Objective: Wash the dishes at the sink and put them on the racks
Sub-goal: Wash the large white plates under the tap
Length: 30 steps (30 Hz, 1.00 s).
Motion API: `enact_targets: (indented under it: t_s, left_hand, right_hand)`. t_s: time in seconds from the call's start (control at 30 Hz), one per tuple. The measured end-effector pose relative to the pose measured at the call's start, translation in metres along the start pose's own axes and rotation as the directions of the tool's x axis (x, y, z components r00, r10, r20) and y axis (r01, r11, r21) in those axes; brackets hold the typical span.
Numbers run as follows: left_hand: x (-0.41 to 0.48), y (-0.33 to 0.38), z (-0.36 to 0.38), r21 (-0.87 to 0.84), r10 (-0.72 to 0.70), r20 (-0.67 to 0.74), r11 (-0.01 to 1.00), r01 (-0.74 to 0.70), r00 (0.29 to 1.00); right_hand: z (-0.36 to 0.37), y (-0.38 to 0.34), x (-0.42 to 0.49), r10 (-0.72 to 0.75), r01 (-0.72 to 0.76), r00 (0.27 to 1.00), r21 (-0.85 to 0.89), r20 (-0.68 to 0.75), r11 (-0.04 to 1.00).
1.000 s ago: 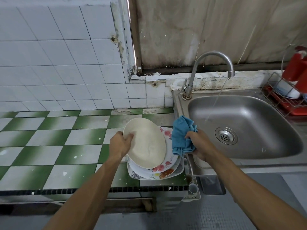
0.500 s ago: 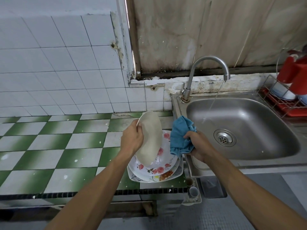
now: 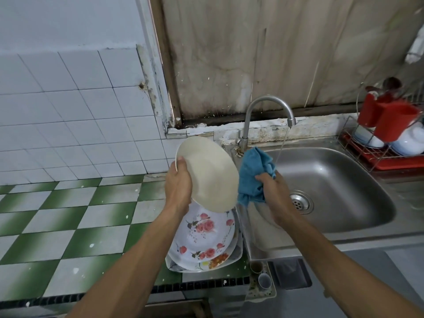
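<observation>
My left hand (image 3: 177,187) grips a plain cream plate (image 3: 211,175) by its left rim, tilted up above the counter beside the sink. My right hand (image 3: 273,191) holds a bunched blue cloth (image 3: 253,175) just right of the plate, over the sink's left edge. Below the lifted plate lies a stack of flowered plates (image 3: 204,235) on the green-and-white tiled counter (image 3: 68,221). The steel sink (image 3: 339,180) has a thin stream of water running from the curved tap (image 3: 266,111).
A wire dish rack (image 3: 376,157) with a red tray stands right of the sink, holding white bowls and a red holder. Small cups (image 3: 263,280) sit on a ledge under the sink's front corner. White wall tiles rise behind the counter.
My left hand has lifted the cream plate off the stack, tilted it up and moved it toward the sink. My right hand with the cloth has risen beside it.
</observation>
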<state>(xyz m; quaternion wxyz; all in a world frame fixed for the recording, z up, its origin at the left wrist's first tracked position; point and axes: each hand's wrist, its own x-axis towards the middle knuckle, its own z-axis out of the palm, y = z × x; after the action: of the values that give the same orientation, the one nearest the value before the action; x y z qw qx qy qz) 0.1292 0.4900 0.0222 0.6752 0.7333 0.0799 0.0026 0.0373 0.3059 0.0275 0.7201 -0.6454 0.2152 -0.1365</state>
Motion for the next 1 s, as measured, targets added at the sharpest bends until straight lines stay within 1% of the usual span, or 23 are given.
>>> enact_targets:
  t_s: [0.07,0.1,0.13,0.17,0.2,0.27,0.3,0.4,0.47,0.5,0.53,0.57,0.6,0.63,0.67,0.7,0.73,0.77,0.8,0.83,0.9,0.93,1.0]
  left_hand:
    - [-0.002,0.003,0.017,-0.14,-0.093,0.116,0.984,0.109,0.989]
    - [-0.006,0.004,0.027,-0.192,-0.116,0.183,0.97,0.151,0.976]
    - [-0.01,0.006,0.039,-0.219,-0.127,0.245,0.958,0.183,0.961]
    - [-0.016,0.007,0.049,-0.236,-0.131,0.311,0.949,0.21,0.941]
    - [-0.022,0.008,0.061,-0.247,-0.13,0.376,0.94,0.235,0.918]
    - [-0.032,0.007,0.084,-0.252,-0.122,0.457,0.932,0.26,0.881]
    - [-0.033,0.005,0.091,-0.252,-0.117,0.469,0.932,0.26,0.876]
    - [-0.029,0.003,0.109,-0.281,-0.141,0.445,0.916,0.287,0.885]
    - [-0.024,-0.002,0.112,-0.275,-0.193,0.355,0.914,0.299,0.915]
    - [-0.021,-0.004,0.114,-0.236,-0.196,0.307,0.932,0.275,0.931]
    - [-0.02,-0.006,0.116,-0.191,-0.183,0.297,0.95,0.246,0.937]
    - [-0.022,-0.006,0.119,-0.146,-0.173,0.31,0.963,0.226,0.935]
    - [-0.024,-0.006,0.122,-0.122,-0.169,0.321,0.968,0.217,0.932]
    - [-0.027,-0.006,0.127,-0.117,-0.182,0.335,0.965,0.233,0.924]
    - [-0.029,-0.006,0.131,-0.122,-0.204,0.353,0.957,0.262,0.913]
    - [-0.032,-0.007,0.138,-0.119,-0.23,0.381,0.948,0.294,0.896]
    - [-0.037,-0.006,0.144,-0.108,-0.238,0.411,0.946,0.306,0.88]
    - [-0.042,-0.007,0.151,-0.09,-0.236,0.437,0.949,0.303,0.868]
    - [-0.046,-0.006,0.158,-0.087,-0.228,0.462,0.95,0.299,0.857]
    - [-0.051,-0.002,0.166,-0.082,-0.227,0.491,0.949,0.304,0.841]
    - [-0.059,0.002,0.178,-0.087,-0.216,0.533,0.948,0.307,0.818]
    - [-0.06,0.002,0.184,-0.087,-0.203,0.542,0.952,0.295,0.815]
    - [-0.057,-0.002,0.187,-0.122,-0.179,0.502,0.954,0.274,0.846]
  right_hand:
    - [0.001,-0.014,0.002,-0.161,0.156,0.985,-0.083,-0.06,0.984]
    - [0.002,-0.016,0.006,-0.242,0.229,0.969,-0.19,-0.049,0.955]
    - [0.001,-0.018,0.013,-0.305,0.293,0.952,-0.351,0.023,0.889]
    - [0.003,-0.016,0.021,-0.314,0.34,0.939,-0.499,0.14,0.797]
    - [0.005,-0.013,0.027,-0.271,0.357,0.934,-0.605,0.233,0.712]
    - [0.005,-0.003,0.04,-0.198,0.36,0.932,-0.73,0.302,0.581]
    - [0.005,-0.002,0.041,-0.201,0.38,0.925,-0.747,0.323,0.546]
    - [-0.015,-0.006,0.037,-0.202,0.458,0.884,-0.692,0.422,0.558]
    - [-0.04,-0.006,0.029,-0.152,0.511,0.843,-0.68,0.516,0.526]
    - [-0.055,-0.004,0.025,-0.119,0.529,0.828,-0.691,0.549,0.493]
    - [-0.07,0.001,0.022,-0.082,0.542,0.818,-0.713,0.57,0.445]
    - [-0.085,0.008,0.024,-0.075,0.561,0.814,-0.744,0.576,0.363]
    - [-0.1,0.015,0.032,-0.084,0.565,0.822,-0.788,0.564,0.244]
    - [-0.114,0.022,0.041,-0.098,0.531,0.847,-0.841,0.523,0.105]
    - [-0.124,0.028,0.052,-0.106,0.451,0.887,-0.892,0.449,-0.006]
    - [-0.133,0.031,0.062,-0.103,0.353,0.927,-0.932,0.36,-0.077]
    - [-0.139,0.032,0.072,-0.1,0.266,0.956,-0.958,0.277,-0.108]
    - [-0.142,0.033,0.079,-0.104,0.21,0.97,-0.974,0.218,-0.087]
    - [-0.138,0.033,0.085,-0.129,0.185,0.974,-0.982,0.187,-0.02]
    - [-0.131,0.03,0.089,-0.168,0.194,0.969,-0.979,0.182,0.063]
    - [-0.106,0.025,0.086,-0.208,0.268,0.953,-0.934,0.221,0.237]
    - [-0.095,0.022,0.081,-0.198,0.309,0.946,-0.898,0.257,0.313]
    - [-0.081,0.02,0.058,-0.127,0.386,0.919,-0.796,0.372,0.466]
